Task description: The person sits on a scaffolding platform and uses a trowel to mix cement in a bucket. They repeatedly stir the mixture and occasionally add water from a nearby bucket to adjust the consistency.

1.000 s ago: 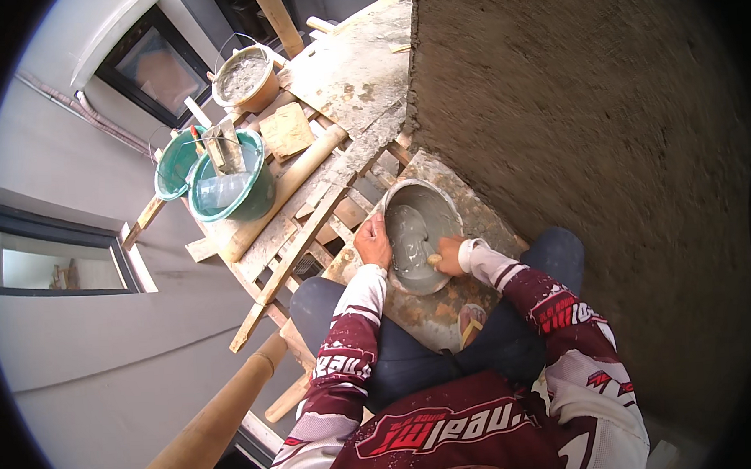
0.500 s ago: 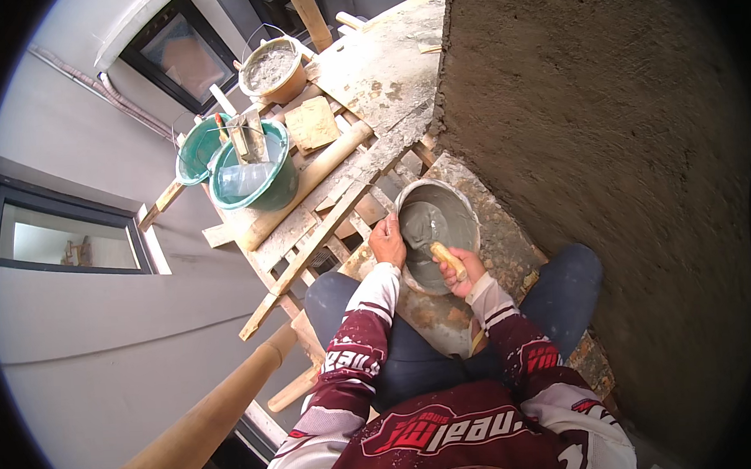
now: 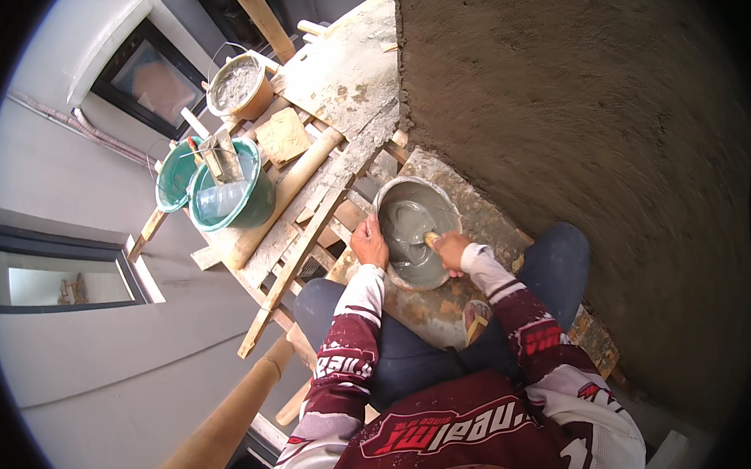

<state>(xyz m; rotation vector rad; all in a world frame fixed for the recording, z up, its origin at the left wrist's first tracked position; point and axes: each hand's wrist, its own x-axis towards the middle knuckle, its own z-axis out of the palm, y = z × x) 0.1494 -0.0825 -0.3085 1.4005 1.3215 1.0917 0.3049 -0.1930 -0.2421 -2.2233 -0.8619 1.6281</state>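
A round bucket (image 3: 457, 217) stands between my knees on a stained board, with wet grey cement paste (image 3: 407, 223) inside. My left hand (image 3: 369, 242) is closed on the bucket's left rim. In my right hand (image 3: 453, 251) I grip the wooden handle of a trowel (image 3: 430, 237) over the right side of the bucket. Its blade is sunk in the paste and hidden, so its shape cannot be made out. Swirled ridges mark the paste around it.
Bamboo and plank scaffolding (image 3: 297, 271) with gaps lies to the left. On it stand two green buckets (image 3: 261, 202), one with trowels (image 3: 221, 157) and a plastic bottle, and an orange bucket (image 3: 256, 101) of mortar. A rough plastered wall (image 3: 546, 101) rises close on my right.
My right hand has turned over, knuckles now up, and the trowel handle has swung left in the paste. My left hand stays on the rim. The whole view has shifted slightly.
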